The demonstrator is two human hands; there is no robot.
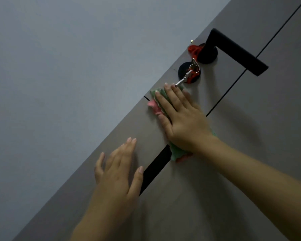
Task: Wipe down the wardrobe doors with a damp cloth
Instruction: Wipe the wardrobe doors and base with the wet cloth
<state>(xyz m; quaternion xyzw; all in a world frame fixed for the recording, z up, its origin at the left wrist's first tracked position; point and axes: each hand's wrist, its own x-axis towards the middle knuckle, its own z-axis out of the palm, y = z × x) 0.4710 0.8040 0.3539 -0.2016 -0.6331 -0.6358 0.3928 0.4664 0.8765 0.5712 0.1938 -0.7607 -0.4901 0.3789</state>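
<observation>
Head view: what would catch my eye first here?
Probably the right hand, pressing a green and pink cloth flat on the grey door at the picture's middle. Just above it a black handle juts out, with keys on red cord hanging from the lock beneath. The left hand lies open lower left, beside a black slot.

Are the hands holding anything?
Not gripped. The right hand presses the cloth flat on the door. The left hand holds nothing.

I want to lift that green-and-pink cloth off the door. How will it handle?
The cloth looks floppy: it bunches unevenly under the flat right hand. Probably light, and likely to drop once released from the upright door.
</observation>
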